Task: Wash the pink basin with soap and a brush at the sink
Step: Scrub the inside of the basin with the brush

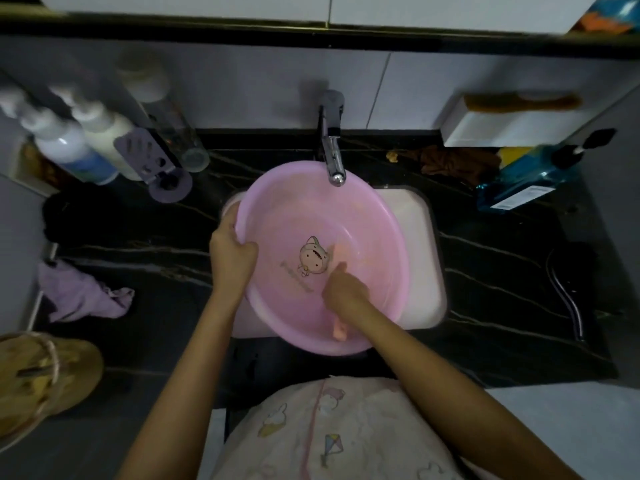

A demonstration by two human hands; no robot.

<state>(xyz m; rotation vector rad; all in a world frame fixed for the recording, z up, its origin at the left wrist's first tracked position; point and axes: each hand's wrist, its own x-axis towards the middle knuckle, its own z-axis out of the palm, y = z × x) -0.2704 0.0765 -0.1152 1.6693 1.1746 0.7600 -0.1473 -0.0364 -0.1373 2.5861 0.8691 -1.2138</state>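
Two hands at work. Left hand (233, 252) clamps left rim of pink basin (346, 216), fingers curled over edge. Basin sits over white sink (412, 220) under tap (332, 157) and hides most of sink. Right hand (346, 289) is inside basin, wrapped round brush (340, 332). Only handle end and blurred head show, bristles not clear. Bottles (74, 147) at left blurred, labels unreadable.

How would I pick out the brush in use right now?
Find the pink basin over the white sink, below the faucet. Inside it, the right hand grips the brush. It is pale orange, unlike the brown brush on the white shelf at upper right.
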